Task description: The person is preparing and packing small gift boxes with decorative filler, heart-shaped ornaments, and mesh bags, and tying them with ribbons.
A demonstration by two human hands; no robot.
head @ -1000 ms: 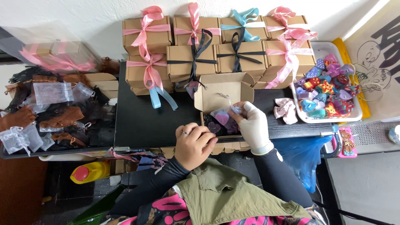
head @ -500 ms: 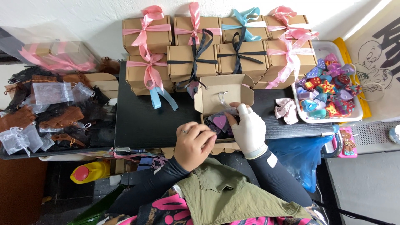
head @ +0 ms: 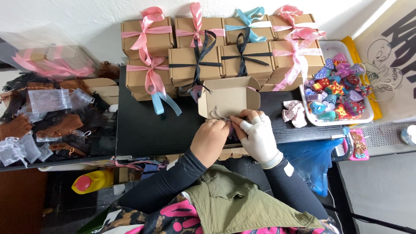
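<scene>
Both hands meet at the near edge of the black counter (head: 143, 130): the bare left hand (head: 211, 139) and white-gloved right hand (head: 258, 138) curl knuckles-up, pinching a small pouch (head: 231, 128) between them, just near the open cardboard box (head: 229, 96).

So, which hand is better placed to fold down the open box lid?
Probably the right hand: its fingers already touch the open box near the lid, while the left hand sits lower, pinching a small item.
</scene>
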